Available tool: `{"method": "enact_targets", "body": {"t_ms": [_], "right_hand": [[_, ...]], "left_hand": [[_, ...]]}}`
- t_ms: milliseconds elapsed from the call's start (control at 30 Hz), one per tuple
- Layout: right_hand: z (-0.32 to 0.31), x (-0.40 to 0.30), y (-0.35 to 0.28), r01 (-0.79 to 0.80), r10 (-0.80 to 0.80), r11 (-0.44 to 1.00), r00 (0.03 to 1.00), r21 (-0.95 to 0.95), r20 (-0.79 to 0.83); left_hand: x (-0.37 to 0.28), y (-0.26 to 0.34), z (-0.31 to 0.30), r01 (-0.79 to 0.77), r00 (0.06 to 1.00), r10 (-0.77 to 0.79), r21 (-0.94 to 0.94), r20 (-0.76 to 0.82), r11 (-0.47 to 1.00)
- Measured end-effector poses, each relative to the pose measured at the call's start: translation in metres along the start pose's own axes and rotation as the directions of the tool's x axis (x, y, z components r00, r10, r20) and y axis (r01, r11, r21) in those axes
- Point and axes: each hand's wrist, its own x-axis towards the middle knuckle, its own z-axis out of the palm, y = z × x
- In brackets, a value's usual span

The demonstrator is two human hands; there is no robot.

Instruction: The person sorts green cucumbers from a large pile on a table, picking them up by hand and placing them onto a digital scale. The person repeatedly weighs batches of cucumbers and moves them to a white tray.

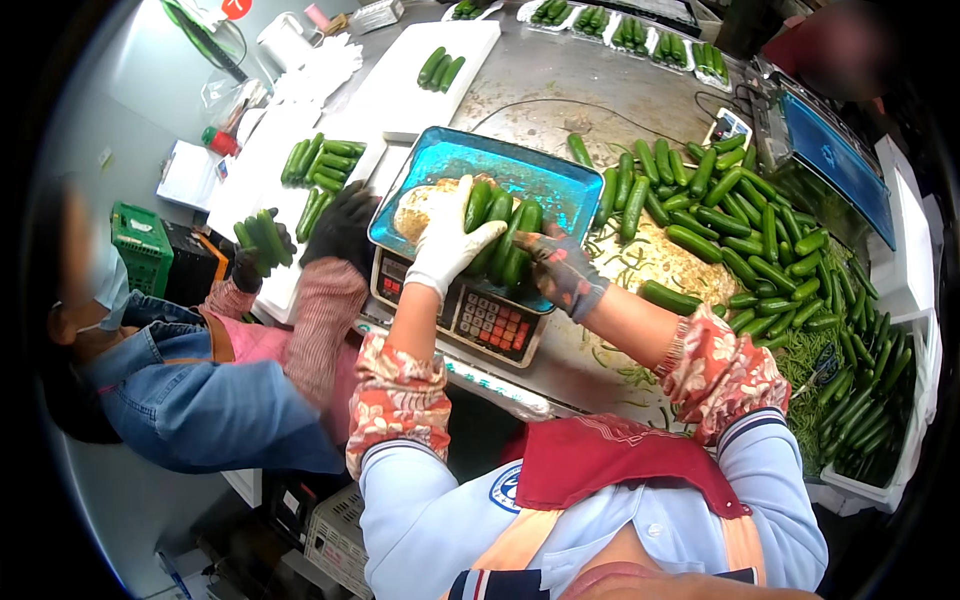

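Observation:
My left hand [448, 244], in a white glove, is curled at the left side of several green cucumbers [499, 240] above the blue tray [551, 169] of a digital weighing scale [491, 319]. My right hand [562, 266], in a dark stained glove, grips the same bunch from the right. The cucumbers lie side by side between both hands, over the tray's near edge. Under my left fingers rests a pale, mottled lump [420, 210] whose kind I cannot tell. The scale's keypad faces me. A large heap of loose cucumbers [720, 217] lies to the right on the metal table.
At the left, a co-worker [202, 375] in dark gloves holds cucumbers beside a white board [262, 172] bearing more. Packed cucumber trays [630, 34] line the far edge. A white crate [911, 442] of cucumbers, scissors [821, 367] and a second blue-topped scale [832, 161] are at the right.

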Motion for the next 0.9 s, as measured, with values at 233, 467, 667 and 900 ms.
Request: {"method": "enact_targets", "body": {"t_ms": [233,467,667,900], "right_hand": [[-0.029,-0.024,-0.008,-0.052,0.024,0.98,0.989,0.193,0.143],[-0.049,-0.08,-0.006,-0.072,0.041,0.981,0.985,0.181,0.165],[-0.062,-0.12,-0.002,-0.085,0.062,0.988,0.983,0.13,0.171],[-0.073,-0.15,0.015,-0.159,0.136,0.981,0.972,0.112,0.191]], "left_hand": [[0.024,-0.024,-0.004,0.01,0.998,-0.01,0.006,0.058,1.0],[0.023,-0.029,-0.014,-0.016,1.0,0.014,-0.119,-0.014,0.993],[0.005,-0.021,-0.028,0.036,0.94,-0.126,-0.276,-0.316,0.96],[-0.059,0.061,-0.007,-0.352,0.86,0.165,-0.327,-0.482,0.877]]}}
